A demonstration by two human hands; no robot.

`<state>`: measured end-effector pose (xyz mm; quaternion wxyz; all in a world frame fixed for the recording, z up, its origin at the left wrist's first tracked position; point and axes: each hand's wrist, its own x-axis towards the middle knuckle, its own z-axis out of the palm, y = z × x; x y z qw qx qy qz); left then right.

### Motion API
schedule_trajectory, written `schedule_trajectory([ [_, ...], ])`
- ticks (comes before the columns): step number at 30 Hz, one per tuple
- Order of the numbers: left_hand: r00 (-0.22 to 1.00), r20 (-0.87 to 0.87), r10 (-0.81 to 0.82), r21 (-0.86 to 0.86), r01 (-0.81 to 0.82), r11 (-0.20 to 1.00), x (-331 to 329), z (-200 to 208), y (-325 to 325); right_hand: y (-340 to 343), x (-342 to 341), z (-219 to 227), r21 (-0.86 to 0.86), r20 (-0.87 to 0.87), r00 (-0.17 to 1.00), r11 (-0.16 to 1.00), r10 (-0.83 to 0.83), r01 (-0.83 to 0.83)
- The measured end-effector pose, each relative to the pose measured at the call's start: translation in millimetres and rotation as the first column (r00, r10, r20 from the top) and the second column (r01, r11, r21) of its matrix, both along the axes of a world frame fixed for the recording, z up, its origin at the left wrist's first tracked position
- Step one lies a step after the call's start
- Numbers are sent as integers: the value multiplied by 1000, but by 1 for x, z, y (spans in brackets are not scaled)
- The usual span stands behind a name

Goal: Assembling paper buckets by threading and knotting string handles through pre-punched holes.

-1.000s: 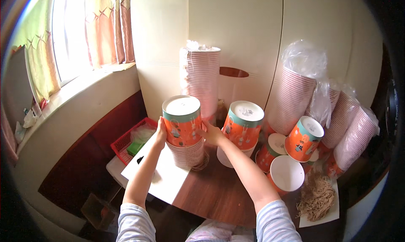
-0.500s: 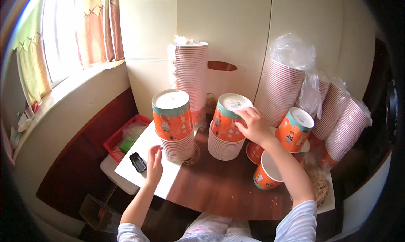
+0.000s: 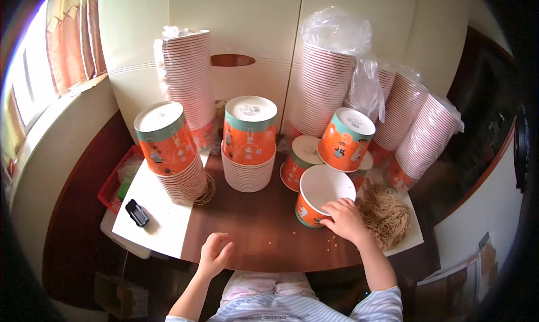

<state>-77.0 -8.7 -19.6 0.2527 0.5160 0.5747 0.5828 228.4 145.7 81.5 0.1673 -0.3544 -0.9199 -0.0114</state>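
Observation:
An upright orange paper bucket (image 3: 321,186) with a white inside stands on the right half of the table, its mouth facing up. My right hand (image 3: 345,220) is at its near right rim, fingers over the edge and thumb against the outer wall. Over the table's front edge hovers my left hand (image 3: 213,256), loosely curled, thumb apart, holding nothing. Two stacks of upturned buckets, a left stack (image 3: 166,148) and a middle stack (image 3: 250,134), stand farther back. Behind the upright bucket, another upturned bucket (image 3: 346,142) rests on top of other upturned buckets (image 3: 293,167).
Tall plastic-wrapped bucket stacks (image 3: 324,89) line the back right; another wrapped stack (image 3: 188,80) stands back left. A bundle of tan string (image 3: 384,215) lies at the right edge. A small black object (image 3: 137,213) sits on the white left part. Reddish crumbs dot the brown tabletop (image 3: 241,226).
My right hand has left the middle stack and come down to the upright bucket's rim. My left hand has moved away from the left stack toward the table's front edge. The view has shifted right.

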Motion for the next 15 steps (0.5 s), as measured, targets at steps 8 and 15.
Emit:
schedule_trajectory([
  [8,983,-169,-69,-14,67,998,20,21,5,-15,19,5,-314,-495,863,947,-101,-69],
  [15,988,-109,-107,19,109,994,22,24,14,-32,26,-8,-580,-798,527,608,-291,-543],
])
